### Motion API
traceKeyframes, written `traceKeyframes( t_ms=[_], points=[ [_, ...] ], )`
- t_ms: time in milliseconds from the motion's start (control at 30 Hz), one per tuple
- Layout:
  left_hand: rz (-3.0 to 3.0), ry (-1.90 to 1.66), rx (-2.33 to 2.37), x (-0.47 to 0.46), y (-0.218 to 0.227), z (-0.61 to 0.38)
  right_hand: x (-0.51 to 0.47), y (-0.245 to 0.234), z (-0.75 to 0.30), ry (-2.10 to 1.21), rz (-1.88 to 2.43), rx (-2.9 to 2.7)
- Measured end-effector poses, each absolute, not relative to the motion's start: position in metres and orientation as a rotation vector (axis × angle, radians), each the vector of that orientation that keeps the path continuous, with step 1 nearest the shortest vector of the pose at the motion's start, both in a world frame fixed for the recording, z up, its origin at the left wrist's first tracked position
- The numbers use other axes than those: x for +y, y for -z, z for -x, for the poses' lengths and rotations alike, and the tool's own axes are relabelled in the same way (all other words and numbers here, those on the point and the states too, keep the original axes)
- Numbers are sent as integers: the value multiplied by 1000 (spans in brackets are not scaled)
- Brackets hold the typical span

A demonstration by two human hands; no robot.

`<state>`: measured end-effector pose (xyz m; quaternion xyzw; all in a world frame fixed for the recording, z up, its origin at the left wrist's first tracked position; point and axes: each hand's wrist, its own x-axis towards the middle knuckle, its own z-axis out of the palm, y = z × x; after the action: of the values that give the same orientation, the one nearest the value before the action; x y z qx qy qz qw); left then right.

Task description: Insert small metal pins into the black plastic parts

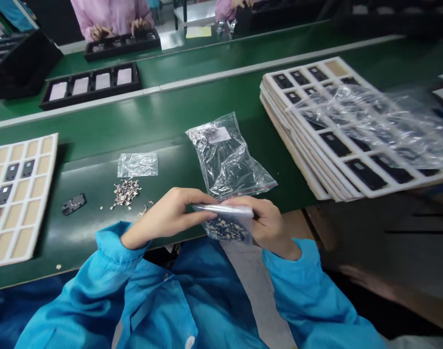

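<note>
And there they went: the left hand [170, 213] and the right hand [267, 225] were both closed on a small plastic bag [224, 228], pinching its silvery top edge between fingers and thumbs, out at the front edge of the green bench [97, 140]. Dark-and-pale bits filled the bottom of that bag. Just beyond the fingers lay a bigger clear bag [224, 155], and off to the left sat a pile of scraps [125, 194], with a flat clear bag [137, 165] above it and a black part [73, 203] beside it. Further left, a white tray [17, 194] held black pieces in a few cells, while a stack of white trays [337, 145] sat right under crumpled plastic [374, 121]. Across the belt, a co-worker's hands [101, 33] worked over a black tray [123, 43].
</note>
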<state>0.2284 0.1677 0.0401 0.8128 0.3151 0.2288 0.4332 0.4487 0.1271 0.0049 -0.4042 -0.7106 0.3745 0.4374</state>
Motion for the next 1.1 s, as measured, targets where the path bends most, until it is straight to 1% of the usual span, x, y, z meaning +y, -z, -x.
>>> traceKeyframes(
  t_ms=[133,267,400,533,600,700,767,867,1000,1100],
  points=[
    [-2229,-772,738,157,-42,-227,126,-3,-440,-890,994,-1740],
    [-2359,-1015,786,149,-35,-223,130,10,-426,-985,1035,-1532],
    [-2424,-1106,882,147,-27,-218,135,18,-415,-982,1021,-1572],
    [-2239,-1065,1037,148,-24,-209,135,18,-412,-933,962,-1600],
    [-2063,-928,1080,149,-25,-203,133,17,-412,-897,924,-1628],
    [-1885,-672,1025,150,-26,-198,131,17,-411,-837,873,-1684],
    [-1886,-630,1029,150,-24,-198,132,19,-408,-807,875,-1670],
    [-1926,-759,1100,152,-16,-201,137,25,-401,-877,997,-1555],
    [-1898,-1058,1130,159,-10,-204,150,35,-393,-1117,1110,-1362],
    [-1979,-1219,1041,159,-19,-199,159,40,-392,-1133,1134,-1359]
  ],
)
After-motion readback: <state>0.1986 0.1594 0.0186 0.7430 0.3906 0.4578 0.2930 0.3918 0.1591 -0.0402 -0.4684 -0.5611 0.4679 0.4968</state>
